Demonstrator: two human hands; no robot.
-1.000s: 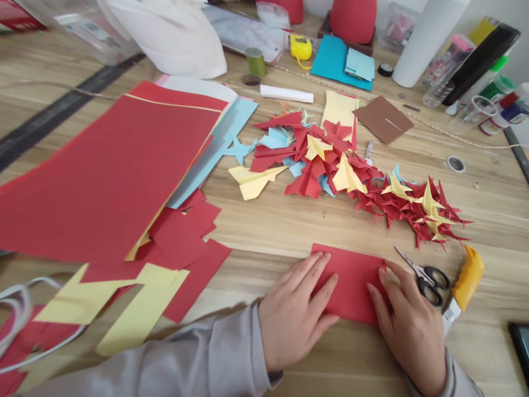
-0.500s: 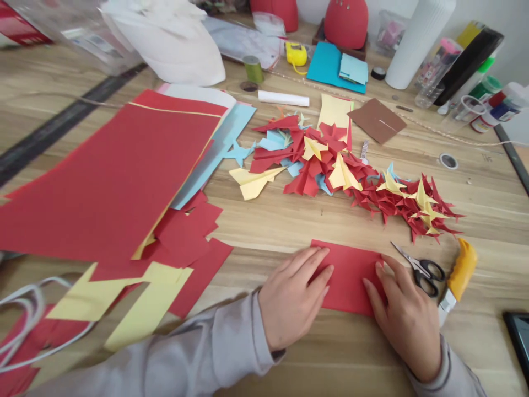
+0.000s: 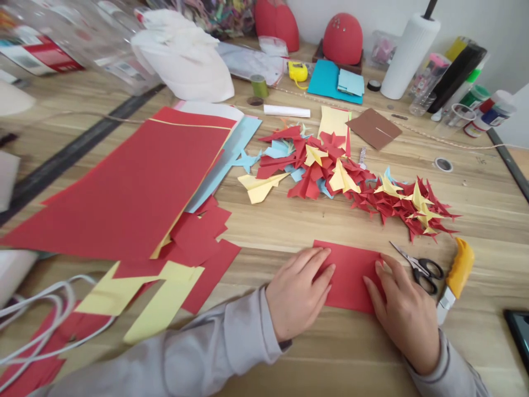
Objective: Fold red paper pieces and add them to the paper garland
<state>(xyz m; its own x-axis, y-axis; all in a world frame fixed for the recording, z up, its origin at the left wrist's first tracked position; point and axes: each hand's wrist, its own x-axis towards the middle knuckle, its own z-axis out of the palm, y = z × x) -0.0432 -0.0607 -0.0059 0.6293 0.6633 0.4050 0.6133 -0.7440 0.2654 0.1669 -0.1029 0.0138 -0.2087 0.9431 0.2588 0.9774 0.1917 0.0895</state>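
Note:
A rectangular piece of red paper [image 3: 351, 275] lies on the wooden table in front of me. My left hand [image 3: 301, 292] rests over its left edge, fingers stretched flat against the sheet. At the opposite edge, my right hand [image 3: 403, 309] holds the paper with bent fingers, the thumb on top and the index finger at the upper right corner. Both palms hide parts of the sheet's sides. Just right of my right hand are small black-handled scissors [image 3: 421, 269] and a yellow-handled utility knife [image 3: 458, 273].
Folded paper planes [image 3: 314, 165] and folded red and yellow pieces [image 3: 407, 201] are heaped beyond the paper. Large red sheets [image 3: 128, 187] lie left, near yellow strips [image 3: 165, 300] and a white cable [image 3: 61, 309]. A phone-like black device [image 3: 516, 331] sits at the right edge.
The camera view has shifted slightly, showing more of the table's far side and left. Both hands stay in nearly the same place on the red paper.

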